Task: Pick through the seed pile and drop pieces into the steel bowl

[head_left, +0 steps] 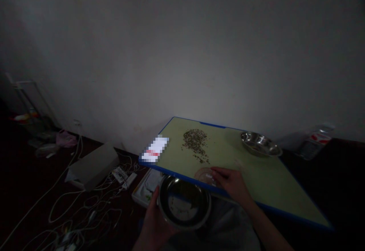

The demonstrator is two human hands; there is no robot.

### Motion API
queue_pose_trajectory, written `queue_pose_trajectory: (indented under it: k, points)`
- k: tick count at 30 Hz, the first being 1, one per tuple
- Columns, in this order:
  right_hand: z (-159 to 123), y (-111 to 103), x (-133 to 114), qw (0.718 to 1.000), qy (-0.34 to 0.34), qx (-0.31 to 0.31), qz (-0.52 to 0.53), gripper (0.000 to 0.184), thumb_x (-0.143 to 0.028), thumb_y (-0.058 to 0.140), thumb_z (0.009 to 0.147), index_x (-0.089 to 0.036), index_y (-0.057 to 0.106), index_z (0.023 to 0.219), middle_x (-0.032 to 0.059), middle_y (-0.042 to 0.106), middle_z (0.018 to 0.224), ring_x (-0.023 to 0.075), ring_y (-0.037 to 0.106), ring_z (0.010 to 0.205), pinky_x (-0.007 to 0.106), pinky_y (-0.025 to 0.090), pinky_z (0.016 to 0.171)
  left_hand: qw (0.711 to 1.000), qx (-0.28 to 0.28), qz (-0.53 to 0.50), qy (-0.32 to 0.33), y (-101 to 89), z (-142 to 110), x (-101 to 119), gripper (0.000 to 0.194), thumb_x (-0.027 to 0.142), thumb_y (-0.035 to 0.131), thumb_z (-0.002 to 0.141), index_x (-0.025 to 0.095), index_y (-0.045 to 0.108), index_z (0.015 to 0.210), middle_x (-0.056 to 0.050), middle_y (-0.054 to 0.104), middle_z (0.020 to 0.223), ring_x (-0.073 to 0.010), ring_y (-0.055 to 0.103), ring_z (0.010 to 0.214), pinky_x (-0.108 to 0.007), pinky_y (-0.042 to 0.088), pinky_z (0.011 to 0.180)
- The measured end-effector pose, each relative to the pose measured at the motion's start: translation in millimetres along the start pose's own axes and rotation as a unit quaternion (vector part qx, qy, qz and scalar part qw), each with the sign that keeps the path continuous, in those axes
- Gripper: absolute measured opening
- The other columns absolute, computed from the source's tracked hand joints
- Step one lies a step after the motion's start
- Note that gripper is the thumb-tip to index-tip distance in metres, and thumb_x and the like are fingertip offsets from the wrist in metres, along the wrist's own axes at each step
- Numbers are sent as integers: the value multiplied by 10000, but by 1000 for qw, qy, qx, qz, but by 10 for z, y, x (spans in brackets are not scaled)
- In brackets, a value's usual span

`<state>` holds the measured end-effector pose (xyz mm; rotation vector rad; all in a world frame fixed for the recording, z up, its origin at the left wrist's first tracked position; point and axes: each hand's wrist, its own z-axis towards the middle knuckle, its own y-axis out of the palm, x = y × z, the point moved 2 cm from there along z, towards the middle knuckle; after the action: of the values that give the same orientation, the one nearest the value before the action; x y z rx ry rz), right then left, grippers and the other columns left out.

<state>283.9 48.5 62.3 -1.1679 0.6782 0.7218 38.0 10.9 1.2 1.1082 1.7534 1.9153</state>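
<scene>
My left hand (156, 220) grips a round metal bowl (210, 205) by its left side, just below the front edge of the table. Inside the bowl a few dark specks show on the shiny bottom. At that edge my right hand (232, 182) pinches a clear, round, shallow piece of plastic (201, 173), perhaps a lid or dish; it is too dim to tell. Behind it, small dark brown grains (195, 140) lie spread on the pale green tabletop (228, 144), trailing toward my right hand.
A second metal bowl (261, 144) rests at the table's right back. On the left corner lies a white blurred-out rectangle (155, 150). The floor at left holds tangled cables (94, 205), a power strip (119, 175) and a box (94, 163). A clear plastic container (315, 142) stands beyond the right edge.
</scene>
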Motion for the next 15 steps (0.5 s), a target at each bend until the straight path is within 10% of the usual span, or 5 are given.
queue_pose_trajectory:
  k: [9, 15]
  points:
    - [4, 7, -25, 998, 35, -17, 46, 328, -426, 578, 735, -201, 762, 887, 51, 749, 828, 245, 697, 689, 351, 565, 637, 999, 47, -20, 3, 94, -11, -4, 655, 658, 333, 803, 174, 671, 1085, -100, 744, 1042, -306, 582, 1129, -496, 302, 1044]
    - [146, -276, 146, 994, 26, 99, -34, 365, -468, 553, 735, -210, 762, 887, 65, 749, 810, 267, 698, 760, 372, 551, 709, 997, 65, -28, 2, -7, -39, -3, 652, 687, 339, 779, 209, 666, 1077, -97, 723, 1111, -317, 616, 1083, -536, 309, 1028]
